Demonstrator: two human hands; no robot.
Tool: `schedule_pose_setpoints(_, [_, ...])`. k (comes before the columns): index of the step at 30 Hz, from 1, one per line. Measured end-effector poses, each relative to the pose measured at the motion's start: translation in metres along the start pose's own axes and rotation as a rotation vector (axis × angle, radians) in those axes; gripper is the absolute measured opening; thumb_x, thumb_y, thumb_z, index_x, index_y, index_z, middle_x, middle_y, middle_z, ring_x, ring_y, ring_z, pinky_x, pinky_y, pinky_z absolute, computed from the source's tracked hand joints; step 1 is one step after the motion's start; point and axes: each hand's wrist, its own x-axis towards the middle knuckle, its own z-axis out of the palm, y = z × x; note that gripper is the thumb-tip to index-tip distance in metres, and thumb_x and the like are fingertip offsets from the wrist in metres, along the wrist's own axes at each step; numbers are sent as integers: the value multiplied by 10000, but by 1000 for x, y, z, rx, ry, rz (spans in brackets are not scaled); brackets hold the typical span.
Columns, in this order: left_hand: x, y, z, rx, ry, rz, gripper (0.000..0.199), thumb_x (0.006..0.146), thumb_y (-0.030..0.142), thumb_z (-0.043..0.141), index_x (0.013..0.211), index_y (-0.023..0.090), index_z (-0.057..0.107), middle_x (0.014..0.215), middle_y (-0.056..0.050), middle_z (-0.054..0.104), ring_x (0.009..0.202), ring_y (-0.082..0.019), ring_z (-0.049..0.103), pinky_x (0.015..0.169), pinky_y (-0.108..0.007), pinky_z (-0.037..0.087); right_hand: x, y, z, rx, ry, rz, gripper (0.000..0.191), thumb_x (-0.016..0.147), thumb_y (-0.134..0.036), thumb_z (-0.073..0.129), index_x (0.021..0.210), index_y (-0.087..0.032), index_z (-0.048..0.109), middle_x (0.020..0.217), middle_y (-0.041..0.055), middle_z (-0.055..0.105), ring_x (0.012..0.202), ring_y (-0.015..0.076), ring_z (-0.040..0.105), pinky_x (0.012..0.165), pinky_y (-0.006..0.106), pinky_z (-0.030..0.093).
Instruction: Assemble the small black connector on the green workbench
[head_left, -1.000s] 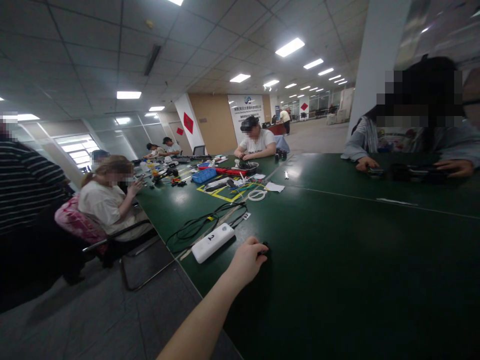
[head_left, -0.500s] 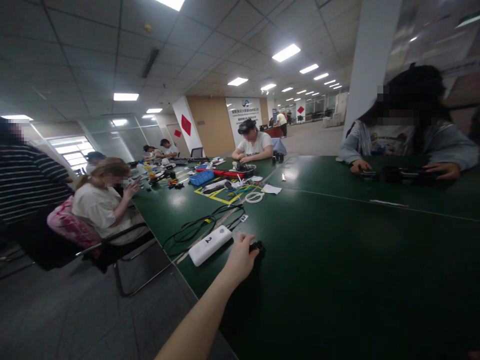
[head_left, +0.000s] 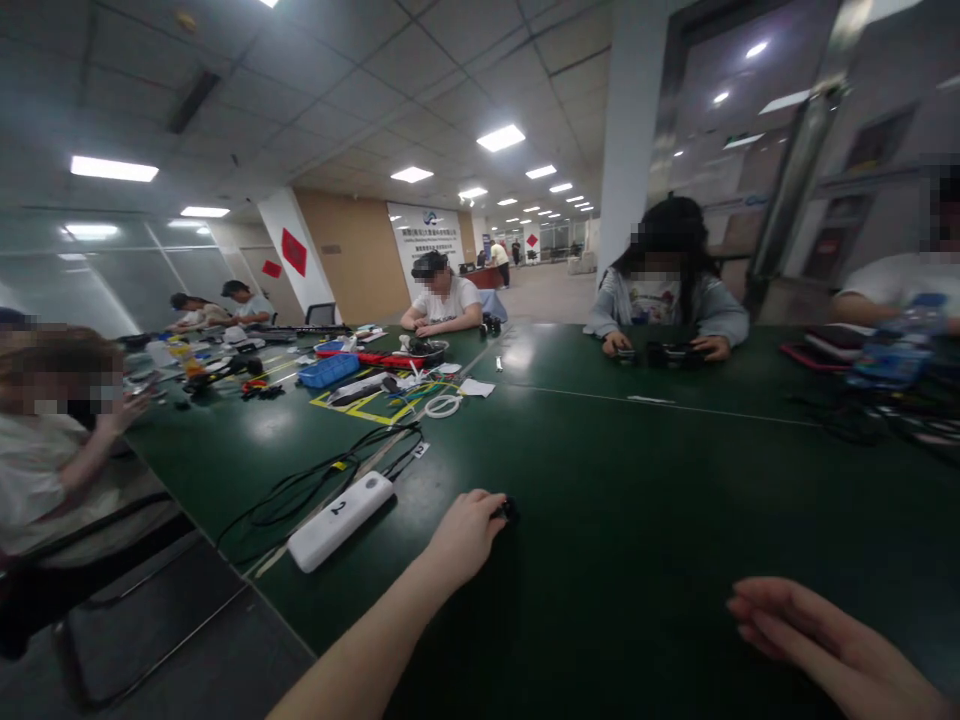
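Note:
My left hand (head_left: 466, 532) reaches over the green table (head_left: 600, 580), its fingers closed on a small black object (head_left: 511, 509). Most of that object is hidden behind the fingers, so its kind cannot be made out. At the lower right, my right hand (head_left: 814, 635) is held above the table, its fingers stretched out side by side and nothing in them. Left of my left hand lies a white power bank-like case (head_left: 341, 522) marked "2", with black cables (head_left: 300, 480) behind it.
Farther up the table are a blue basket (head_left: 328, 370), a coiled white cable (head_left: 442, 406), loose wires and a paper sheet (head_left: 477, 387). Across sits a person (head_left: 671, 290) handling dark objects. At right stand a water bottle (head_left: 892, 350) and a heap of black cables (head_left: 862, 415).
My view has turned to the right. My right hand has come into view at the lower right. My left hand still holds the black object on the table.

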Motion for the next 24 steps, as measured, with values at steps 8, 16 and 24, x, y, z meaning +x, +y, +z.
schedule_pose_setpoints(8, [-1, 119, 56, -194, -267, 471, 384, 856, 264, 453, 1238, 238, 466, 1232, -59, 498, 1102, -243, 448, 920, -385, 389, -19, -30, 7, -237, -106, -126, 500, 672, -557, 512, 955, -148, 553, 938, 74, 540, 845, 270, 518, 701, 302, 478])
schedule_pose_setpoints(16, [-3, 129, 69, -427, -340, 471, 388, 839, 225, 467, 1228, 225, 462, 1267, -53, 483, 1179, -207, 413, 1007, -370, 329, -28, -30, 10, -449, -271, -265, 335, 773, -410, 440, 961, -149, 531, 938, 41, 529, 834, 223, 513, 719, 277, 465])
schedule_pose_setpoints(24, [-4, 116, 62, -537, -403, 398, 345, 870, 222, 396, 1205, 245, 477, 1356, -27, 401, 1252, -187, 355, 1056, -390, 275, -32, -26, 9, -453, -278, -271, 276, 777, -311, 484, 999, -162, 554, 869, 19, 523, 746, 197, 517, 607, 230, 463])
